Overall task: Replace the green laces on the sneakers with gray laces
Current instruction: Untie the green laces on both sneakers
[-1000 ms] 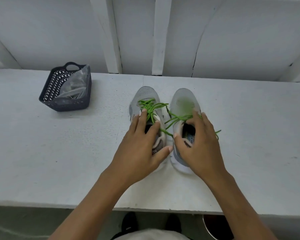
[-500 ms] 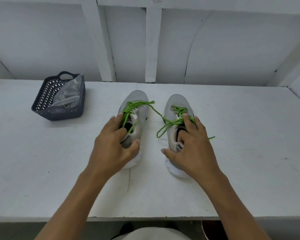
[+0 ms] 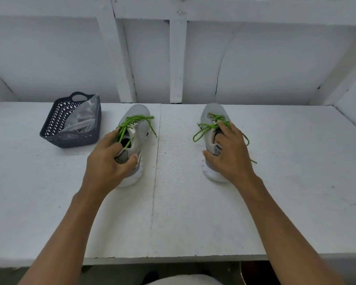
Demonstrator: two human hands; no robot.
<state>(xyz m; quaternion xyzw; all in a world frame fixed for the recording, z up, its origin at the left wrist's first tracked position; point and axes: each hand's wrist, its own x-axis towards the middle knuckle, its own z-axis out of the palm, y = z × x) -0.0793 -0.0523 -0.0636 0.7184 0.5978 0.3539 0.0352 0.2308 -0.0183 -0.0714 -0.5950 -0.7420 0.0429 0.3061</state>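
Observation:
Two grey sneakers with green laces stand on the white table, toes pointing away from me. My left hand (image 3: 109, 161) grips the heel and collar of the left sneaker (image 3: 139, 120), whose green lace (image 3: 132, 122) hangs loose. Over the heel of the right sneaker (image 3: 212, 114) sits my right hand (image 3: 230, 157), fingers in the opening, and its green lace (image 3: 206, 128) spills off both sides. A wide strip of table separates the shoes.
A dark plastic basket (image 3: 56, 120) stands at the back left of the table (image 3: 177, 212), with a clear plastic bag (image 3: 84, 116) holding something pale in it. A white panelled wall rises right behind the shoes. The table's front edge lies close to me.
Both hands have slid the sneakers apart, the left one to the left and the right one to the right. The gap between them has grown wide. My view has tilted up.

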